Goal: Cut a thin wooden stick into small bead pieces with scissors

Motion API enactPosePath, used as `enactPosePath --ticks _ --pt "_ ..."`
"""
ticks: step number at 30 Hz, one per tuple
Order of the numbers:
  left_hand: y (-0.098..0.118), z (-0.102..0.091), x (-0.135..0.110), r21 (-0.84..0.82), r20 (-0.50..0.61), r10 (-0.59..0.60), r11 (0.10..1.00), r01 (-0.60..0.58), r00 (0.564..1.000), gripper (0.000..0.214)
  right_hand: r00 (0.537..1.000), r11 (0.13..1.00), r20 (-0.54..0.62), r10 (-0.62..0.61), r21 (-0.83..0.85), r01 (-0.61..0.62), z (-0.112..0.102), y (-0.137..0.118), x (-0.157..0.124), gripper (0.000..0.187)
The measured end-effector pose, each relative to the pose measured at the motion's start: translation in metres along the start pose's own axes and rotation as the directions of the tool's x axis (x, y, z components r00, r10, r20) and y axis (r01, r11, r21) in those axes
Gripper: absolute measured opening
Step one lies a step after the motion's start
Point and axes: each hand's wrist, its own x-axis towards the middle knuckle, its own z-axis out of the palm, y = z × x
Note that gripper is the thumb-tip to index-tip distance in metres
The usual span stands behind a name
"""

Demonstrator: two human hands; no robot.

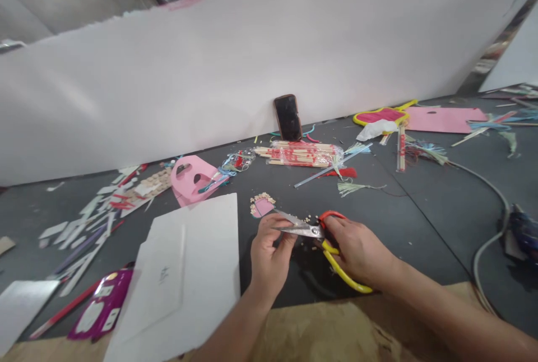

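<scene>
The scissors [310,231] lie low over the dark table [420,222]. Their blades point left and are slightly parted, and their yellow and orange handles point right.

1. Right hand [357,250]: closed around the scissors' handles, with the fingers through the yellow loop. The orange loop shows above the knuckles.
2. Left hand [271,250]: at the blade end of the scissors. Its fingers are curled in, and the thumb and fingertips are pinched together, touching the blades. Whether anything small sits in the pinch cannot be told.
3. Small pink piece [263,205]: edged with pale beads, it rests on the table just beyond the blade tips. Loose beads [309,218] lie scattered right beside the blades.
4. White sheets [189,272]: they lie flat to the left of the scissors, close to the left hand.
5. Pink cutout [191,180]: beyond the white sheets, up and left of the scissors.
6. Packet of sticks [300,153]: well behind the scissors. A dark phone [288,117] stands farther back, leaning on a white board [252,59].
7. Grey cable [491,227]: curves across the table well to the right of the scissors.
</scene>
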Motion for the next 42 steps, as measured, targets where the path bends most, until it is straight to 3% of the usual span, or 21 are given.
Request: enactPosePath --ticks 4,8,15,19,24,28,32,35,39,42 --pt "0.009 -0.002 0.003 0.043 -0.026 -0.009 0.999 0.010 1.000 0.011 1.000 1.000 -0.024 -0.007 0.017 0.007 -0.011 -0.005 0.000 0.026" --pt "0.020 -0.007 0.003 0.098 0.008 0.099 0.990 -0.099 0.995 0.009 0.998 0.998 -0.061 -0.005 0.063 0.009 -0.024 -0.013 -0.012 0.031" --pt "0.035 -0.006 -0.018 0.114 0.013 0.137 0.984 -0.138 0.990 0.009 0.956 0.974 -0.206 0.208 0.130 -0.183 -0.020 -0.019 -0.052 0.050" --pt "0.046 -0.001 -0.034 0.185 0.041 0.167 0.968 -0.172 0.985 0.014 0.966 0.974 -0.208 0.153 0.199 -0.111 -0.012 -0.031 -0.071 0.042" --pt "0.052 0.000 -0.042 0.317 0.006 0.314 0.900 -0.299 0.950 0.012 0.976 0.930 -0.181 0.117 0.365 -0.044 -0.006 -0.048 -0.084 0.033" --pt "0.056 -0.002 -0.043 0.418 0.043 0.340 0.848 -0.326 0.939 0.018 0.974 0.911 -0.205 0.096 0.412 -0.003 -0.001 -0.053 -0.089 0.049" --pt "0.059 -0.002 -0.046 0.384 0.056 0.308 0.871 -0.305 0.950 0.019 0.967 0.929 -0.239 0.088 0.371 0.007 0.004 -0.053 -0.093 0.062" --pt "0.060 -0.001 -0.048 0.344 0.075 0.277 0.895 -0.285 0.958 0.020 0.962 0.926 -0.253 0.104 0.378 0.000 0.006 -0.053 -0.095 0.055" --pt "0.062 -0.001 -0.049 0.304 0.111 0.206 0.925 -0.230 0.972 0.021 0.975 0.926 -0.175 0.139 0.372 -0.065 0.005 -0.054 -0.095 0.028" --pt "0.064 -0.002 -0.050 0.289 0.123 0.175 0.936 -0.204 0.977 0.023 0.982 0.945 -0.135 0.135 0.314 -0.087 0.007 -0.055 -0.094 0.025"
